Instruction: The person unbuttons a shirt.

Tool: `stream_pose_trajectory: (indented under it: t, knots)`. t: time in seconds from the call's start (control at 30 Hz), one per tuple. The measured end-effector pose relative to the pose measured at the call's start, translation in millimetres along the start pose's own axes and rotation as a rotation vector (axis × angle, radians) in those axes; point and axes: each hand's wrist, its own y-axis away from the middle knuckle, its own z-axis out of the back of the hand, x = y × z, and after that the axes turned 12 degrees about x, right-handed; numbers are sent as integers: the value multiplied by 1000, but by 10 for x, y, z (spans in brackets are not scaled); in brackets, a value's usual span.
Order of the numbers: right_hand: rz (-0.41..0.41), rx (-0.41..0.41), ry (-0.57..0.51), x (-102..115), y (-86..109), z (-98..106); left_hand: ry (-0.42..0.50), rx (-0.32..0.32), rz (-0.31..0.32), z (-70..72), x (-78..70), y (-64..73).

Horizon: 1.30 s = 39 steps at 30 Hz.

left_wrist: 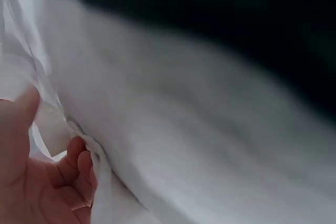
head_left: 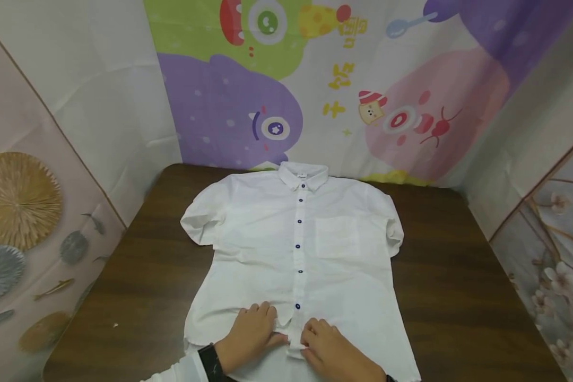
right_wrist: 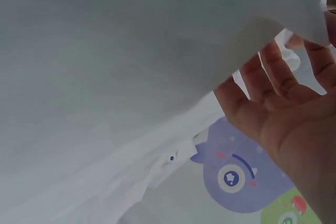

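A white short-sleeved button-up shirt [head_left: 262,223] lies front side up, its collar at the far side and its front hem close to me. Dark blue buttons run down the placket. My left hand [head_left: 250,337] is on one front panel beside the placket's lower end; in the left wrist view its curled fingers [left_wrist: 79,163] hold the cloth edge, with the thumb apart. Across the placket, my right hand [head_left: 334,347] grips the other front panel near the hem. The right wrist view shows its fingertips partly hidden behind the shirt cloth [right_wrist: 157,51].
The shirt lies on a dark brown wooden table [head_left: 444,276] with rounded corners. A cartoon-printed cloth [head_left: 334,138] hangs behind the far edge, and patterned panels [head_left: 43,212] stand at both sides. A black band [head_left: 212,363] circles my left wrist.
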Motion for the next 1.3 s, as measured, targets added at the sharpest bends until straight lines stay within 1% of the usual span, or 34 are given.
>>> stream_pose_trajectory:
  t: [0.07,0.13,0.23,0.3,0.43,0.5,0.53,0.57,0.63,0.67,0.77,0.87,0.9,1.0,1.07,1.13,1.17,1.3]
  knots:
    - [14,6,-38,-12,16,30,3,6,18,18,-20,-17]
    - [41,-8,-54,-20,35,55,27,15,27,18,-18,-29]
    - [61,-10,-78,-28,58,96,84,24,-1,22,24,-37]
    - [43,20,-112,-32,72,132,133,38,-51,67,63,-31]
    - [-67,124,-252,-28,88,217,193,31,-186,220,122,14]
    - [-101,157,-316,-30,99,256,213,46,-239,305,126,39]
    - [-105,166,-339,-33,104,271,235,69,-259,344,122,54]
    - [-92,169,-353,-37,105,281,260,102,-277,375,115,67]
    - [-49,175,-366,-50,101,291,329,196,-314,410,101,87]
    - [-29,182,-376,-55,101,292,349,243,-335,416,95,96]
    - [-18,239,-397,-65,90,284,346,375,-397,392,79,112]
    - [-79,296,-400,-64,101,277,305,459,-437,372,71,110]
    - [-99,309,-394,-63,101,277,294,481,-444,373,71,103]
    - [-123,314,-378,-63,94,277,320,539,-444,392,82,86]
    - [-124,315,-373,-67,79,285,331,549,-443,404,95,78]
    - [-132,312,-357,-72,67,309,342,535,-418,417,108,74]
    - [-146,311,-351,-76,60,327,346,518,-399,426,115,74]
    - [-221,279,-330,-100,45,444,343,423,-308,495,162,90]
